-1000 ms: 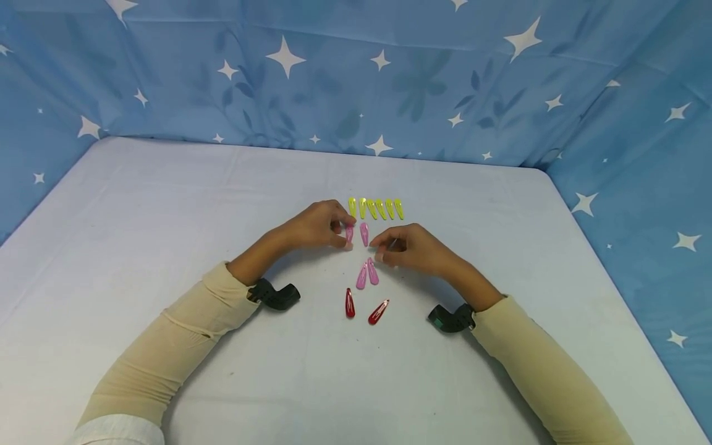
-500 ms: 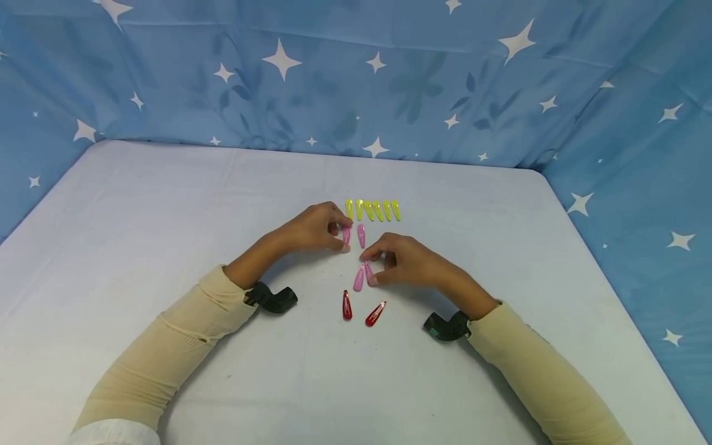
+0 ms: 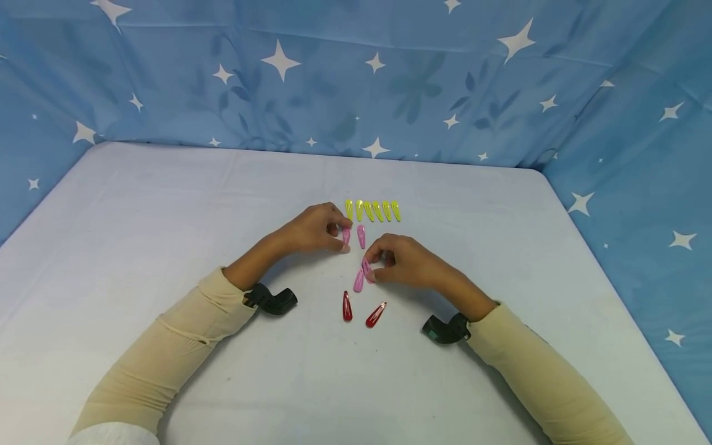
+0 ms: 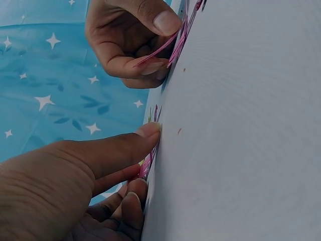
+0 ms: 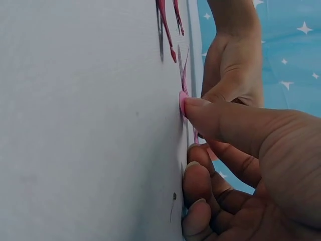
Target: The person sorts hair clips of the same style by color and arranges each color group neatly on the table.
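Note:
Snap hair clips lie on the white table (image 3: pixel 311 383). My left hand (image 3: pixel 314 228) holds a pink hair clip (image 3: pixel 346 236) by its ends, thumb at the near end and forefinger at the far one. Beside it lies a second pink clip (image 3: pixel 361 237). My right hand (image 3: pixel 408 261) pinches another pink clip (image 3: pixel 367 270) between thumb and forefinger; the left wrist view shows this clip (image 4: pixel 159 50) tilted up at one end. Its tip overlaps a fourth clip, also pink (image 3: pixel 358 283), in the head view.
Several yellow hair clips (image 3: pixel 377 211) form a row beyond the pink ones. Nearer the front lie two red clips, one nearly straight (image 3: pixel 347 307), one slanted (image 3: pixel 376 315). A blue starry curtain (image 3: pixel 334 93) hangs behind the table. Each wrist wears a black camera (image 3: pixel 272 300).
My right hand has moved nearer and slightly left, from beside the upper pink clip to the lower pair, and has taken hold of the right one. My left hand keeps its place.

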